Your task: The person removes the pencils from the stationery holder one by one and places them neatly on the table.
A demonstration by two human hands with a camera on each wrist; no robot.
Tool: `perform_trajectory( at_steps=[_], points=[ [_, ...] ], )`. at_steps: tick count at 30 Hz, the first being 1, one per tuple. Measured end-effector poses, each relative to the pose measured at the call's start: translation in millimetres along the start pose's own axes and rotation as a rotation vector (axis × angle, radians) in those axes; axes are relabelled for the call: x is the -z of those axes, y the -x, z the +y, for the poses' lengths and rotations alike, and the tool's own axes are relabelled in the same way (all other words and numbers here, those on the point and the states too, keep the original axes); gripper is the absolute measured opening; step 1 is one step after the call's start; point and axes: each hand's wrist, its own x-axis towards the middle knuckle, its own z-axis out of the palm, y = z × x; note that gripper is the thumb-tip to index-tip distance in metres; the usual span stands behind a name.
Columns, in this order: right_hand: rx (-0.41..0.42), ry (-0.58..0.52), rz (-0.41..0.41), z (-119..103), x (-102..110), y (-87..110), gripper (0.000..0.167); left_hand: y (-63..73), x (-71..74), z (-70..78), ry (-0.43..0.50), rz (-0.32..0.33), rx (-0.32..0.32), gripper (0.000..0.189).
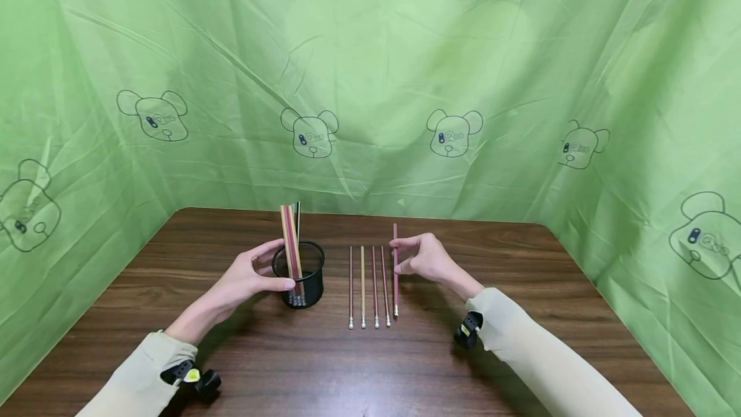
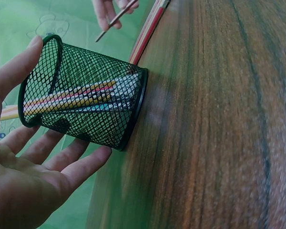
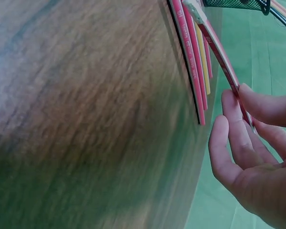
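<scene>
The right hand pinches a pencil beside the pencil row, and a loose grip could drop it, while the left hand, curled around the cup, might tip it by pushing.

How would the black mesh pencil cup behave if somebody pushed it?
The black mesh pencil cup is probably light for its size, being open mesh. Pushed high, it might tip, as the pencils leaning inside rise well above it. Knocked over, it could roll, its body being round.
</scene>
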Motion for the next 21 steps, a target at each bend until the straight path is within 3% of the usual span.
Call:
perform_trajectory(
  at_steps=[5, 13, 21],
  points=[
    [-0.021, 0.017, -0.017, 4.6, -1.2, 0.6, 0.055, 0.1, -0.2, 0.4, 0.002, 0.000, -0.005, 0.091],
    [-0.112, -0.144, -0.069, 8.6, -5.2, 0.2, 0.056, 0.1, 0.1, 1.4, -0.003, 0.002, 0.001, 0.092],
    [-0.162, -0.130, -0.062, 8.6, -8.8, 0.3, 0.055, 0.5, -0.6, 2.5, -0.003, 0.000, -0.011, 0.092]
  ],
)
